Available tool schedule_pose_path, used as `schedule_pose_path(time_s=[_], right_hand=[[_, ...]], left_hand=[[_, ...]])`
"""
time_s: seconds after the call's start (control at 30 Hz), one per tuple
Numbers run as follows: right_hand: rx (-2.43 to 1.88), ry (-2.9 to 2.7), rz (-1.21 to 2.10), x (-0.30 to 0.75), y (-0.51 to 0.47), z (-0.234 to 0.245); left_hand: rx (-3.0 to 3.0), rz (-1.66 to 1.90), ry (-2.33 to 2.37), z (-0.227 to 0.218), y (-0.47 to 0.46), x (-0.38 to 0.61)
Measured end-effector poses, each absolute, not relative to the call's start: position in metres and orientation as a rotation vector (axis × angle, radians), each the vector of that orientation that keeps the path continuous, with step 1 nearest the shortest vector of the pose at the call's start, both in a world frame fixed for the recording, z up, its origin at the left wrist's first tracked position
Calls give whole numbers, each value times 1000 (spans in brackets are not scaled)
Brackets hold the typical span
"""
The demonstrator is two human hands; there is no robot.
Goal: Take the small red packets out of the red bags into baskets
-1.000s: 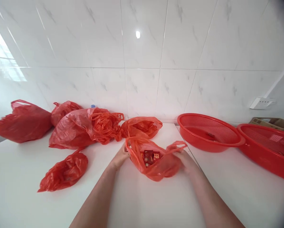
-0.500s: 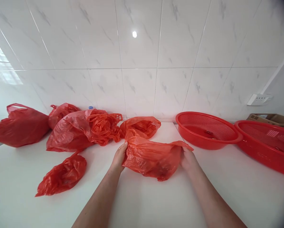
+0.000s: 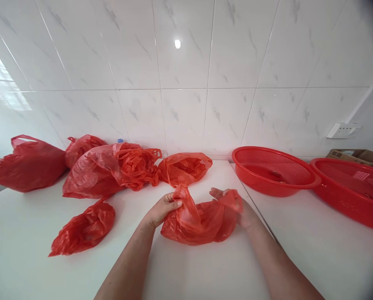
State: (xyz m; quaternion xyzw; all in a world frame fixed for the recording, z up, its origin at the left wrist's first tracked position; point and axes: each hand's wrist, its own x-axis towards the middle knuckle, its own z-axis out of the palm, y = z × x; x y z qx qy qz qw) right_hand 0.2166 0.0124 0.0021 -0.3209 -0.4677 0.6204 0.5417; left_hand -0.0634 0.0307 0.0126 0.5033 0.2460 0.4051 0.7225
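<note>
A small red plastic bag (image 3: pixel 199 223) lies on the white counter (image 3: pixel 180 271) in front of me, its top gathered into two bunched handles. My left hand (image 3: pixel 163 208) is closed around the left handle. My right hand (image 3: pixel 236 206) grips the right handle, with some fingers stretched out behind it. The bag's contents are hidden by the plastic.
Several other filled red bags lie along the tiled wall, one (image 3: pixel 185 168) just behind my hands and a small one (image 3: pixel 85 229) to the left. Two red mesh baskets (image 3: pixel 275 171) (image 3: pixel 355 191) sit on the right, with a cardboard box (image 3: pixel 358 156) behind them.
The bag's mouth was open and showed small red packets; both hands have since closed it and gathered the two handles upward into bunches.
</note>
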Motion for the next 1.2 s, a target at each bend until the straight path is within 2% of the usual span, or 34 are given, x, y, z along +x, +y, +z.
schedule_pose_path(time_s=[0.13,0.2,0.5,0.7,0.8,0.97,1.2], right_hand=[[-570,-837,1291,219,18,2],[-525,-777,1301,222,19,5],[-613,-1014,1554,197,4,27],[-870,-1203,1623,160,-20,35],[-815,-1272,1691,145,-23,31],[-805,-1350,1609,134,-18,15],[-893,-1177,1510,136,-5,1]], left_hand=[[888,1289,518,5,41,-58],[849,1353,476,4,44,-56],[744,1345,526,6,30,-21],[745,1302,601,5,18,-7],[804,1312,651,6,13,-1],[1049,1356,816,4,9,7],[1327,1328,949,-3,1,11]])
